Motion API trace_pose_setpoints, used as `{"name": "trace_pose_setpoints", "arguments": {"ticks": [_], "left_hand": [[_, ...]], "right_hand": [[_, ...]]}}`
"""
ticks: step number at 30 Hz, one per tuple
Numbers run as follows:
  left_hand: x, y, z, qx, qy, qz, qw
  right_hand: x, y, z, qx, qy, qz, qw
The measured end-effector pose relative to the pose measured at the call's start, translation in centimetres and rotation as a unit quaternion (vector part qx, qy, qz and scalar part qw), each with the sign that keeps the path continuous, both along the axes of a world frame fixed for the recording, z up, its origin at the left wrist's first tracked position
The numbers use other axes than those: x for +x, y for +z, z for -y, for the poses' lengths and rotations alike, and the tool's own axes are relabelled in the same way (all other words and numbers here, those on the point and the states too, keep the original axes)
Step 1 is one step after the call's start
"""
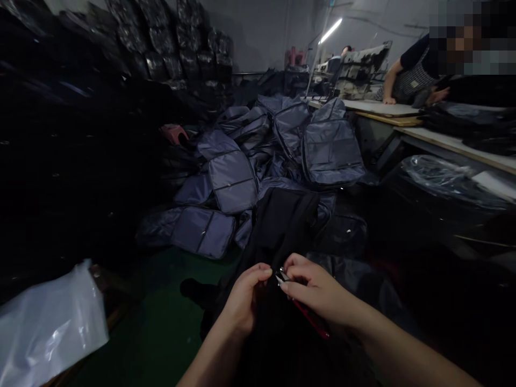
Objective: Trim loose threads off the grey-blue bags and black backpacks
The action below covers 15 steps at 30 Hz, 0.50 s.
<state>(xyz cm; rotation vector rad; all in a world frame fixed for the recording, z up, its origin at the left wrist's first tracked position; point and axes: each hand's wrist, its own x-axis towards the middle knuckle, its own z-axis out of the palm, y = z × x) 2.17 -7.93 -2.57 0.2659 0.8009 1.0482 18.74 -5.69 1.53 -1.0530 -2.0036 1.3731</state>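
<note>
A black bag (282, 226) lies across my lap and runs away from me. My left hand (245, 301) pinches its dark fabric, fingers curled together. My right hand (318, 290) is closed on small thread snips (298, 301) with a red handle; their metal tip sits between the two hands, right at the fabric. The exact spot on the bag under the tip is too dark to make out.
A heap of grey-blue bags (258, 156) covers the floor ahead. Stacked dark bundles (169, 43) rise at the back left. A clear plastic bag (48, 328) sits low left. At a work table (455, 142) on the right, another person (415, 70) leans over.
</note>
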Motion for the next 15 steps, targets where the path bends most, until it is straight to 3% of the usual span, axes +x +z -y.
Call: {"name": "trace_pose_setpoints", "arguments": {"ticks": [11,13,15], "left_hand": [[0.0,0.0,0.0,0.016,-0.005,-0.018,1.000],[0.0,-0.2,0.0,0.026,-0.012,-0.038,0.999],[-0.1,-0.4,0.1,0.035,-0.016,-0.063,0.997]], "right_hand": [[0.6,0.0,-0.2,-0.027,-0.002,-0.015,1.000],[0.9,-0.5,-0.2,-0.035,-0.038,-0.031,0.998],[1.0,-1.3,-0.1,-0.087,-0.093,-0.075,0.989]]}}
